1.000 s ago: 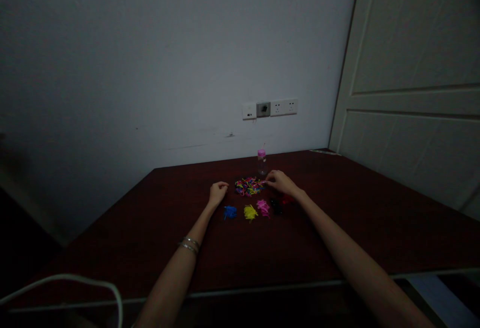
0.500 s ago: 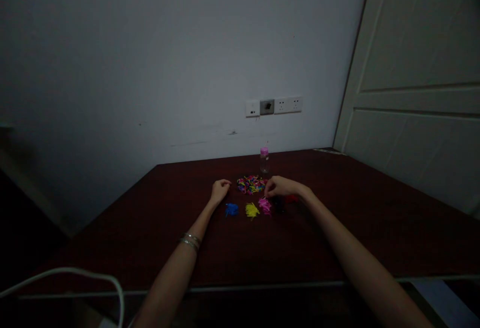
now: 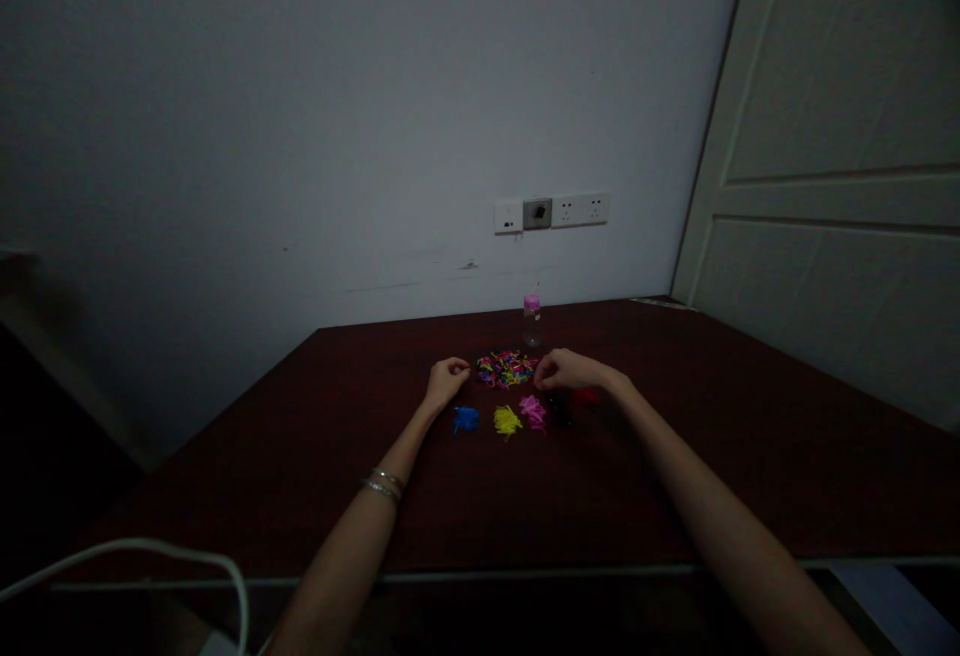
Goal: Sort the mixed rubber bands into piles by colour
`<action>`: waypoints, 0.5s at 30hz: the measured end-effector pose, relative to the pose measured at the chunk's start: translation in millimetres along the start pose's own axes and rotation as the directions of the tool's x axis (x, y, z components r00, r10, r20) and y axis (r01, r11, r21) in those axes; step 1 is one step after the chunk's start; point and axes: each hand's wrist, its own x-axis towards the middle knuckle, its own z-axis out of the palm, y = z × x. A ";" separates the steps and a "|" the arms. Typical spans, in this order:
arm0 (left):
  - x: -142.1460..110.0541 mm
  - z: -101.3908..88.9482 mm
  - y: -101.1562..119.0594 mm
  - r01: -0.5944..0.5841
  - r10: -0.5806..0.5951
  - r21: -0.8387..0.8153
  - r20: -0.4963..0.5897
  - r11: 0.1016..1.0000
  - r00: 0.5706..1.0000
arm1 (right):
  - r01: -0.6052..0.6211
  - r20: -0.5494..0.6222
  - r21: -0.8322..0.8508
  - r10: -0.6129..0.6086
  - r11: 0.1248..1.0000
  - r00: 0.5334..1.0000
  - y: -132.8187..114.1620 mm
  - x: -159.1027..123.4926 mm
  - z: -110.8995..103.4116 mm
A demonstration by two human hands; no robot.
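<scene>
A mixed pile of small, thin, multicoloured strips, perhaps rubber bands [image 3: 505, 368], lies between my two hands. My left hand [image 3: 448, 377] rests just left of it, thumb and fingers drawn together; anything between them is too small to see. At the pile's right edge, my right hand [image 3: 561, 369] is bent down with its fingers pinched, their contents hidden. Closer to me are sorted heaps: blue strips [image 3: 466, 419], yellow strips [image 3: 507, 421] and pink strips [image 3: 533, 412]. A dark heap [image 3: 559, 408] and red strips [image 3: 586, 396] lie partly behind my right forearm.
A clear bottle with a pink cap [image 3: 532, 322] stands behind the mixed pile. The dark red table [image 3: 300, 456] meets a wall with sockets [image 3: 580, 210]. A pale door panel [image 3: 832, 286] is at the right. A white cable [image 3: 172, 552] loops at lower left.
My right hand has lifted slightly away from the pink heap toward the mixed pile's right edge. My left hand has barely moved. The whole view has shifted a little.
</scene>
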 end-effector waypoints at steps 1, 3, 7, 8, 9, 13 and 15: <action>-2.2 -0.4 3.4 -0.027 0.026 0.027 0.034 0.999 0.999 | -0.014 -0.035 0.005 0.014 1.000 0.999 2.3 -0.7 -1.7; -6.9 -1.1 11.5 -0.090 0.081 0.074 0.115 0.993 0.990 | -0.057 -0.094 0.019 0.058 0.998 0.994 8.1 -1.7 -4.3; -14.2 -0.5 26.3 -0.205 0.180 0.084 0.243 0.975 0.953 | -0.120 -0.141 0.085 0.131 0.989 0.981 21.5 -2.0 -5.3; -15.3 0.0 28.8 -0.220 0.191 0.084 0.271 0.972 0.943 | -0.126 -0.147 0.096 0.139 0.987 0.979 24.3 -1.8 -4.9; -16.1 0.5 30.7 -0.228 0.193 0.091 0.293 0.969 0.936 | -0.130 -0.154 0.099 0.144 0.987 0.977 26.6 -1.5 -4.3; -17.6 0.2 35.1 -0.219 0.155 0.178 0.316 0.959 0.936 | -0.134 -0.165 0.070 0.144 0.988 0.976 31.8 0.0 -2.4; -17.6 -1.2 37.0 -0.209 0.134 0.217 0.316 0.954 0.939 | -0.133 -0.168 0.056 0.141 0.989 0.976 32.9 0.6 -1.9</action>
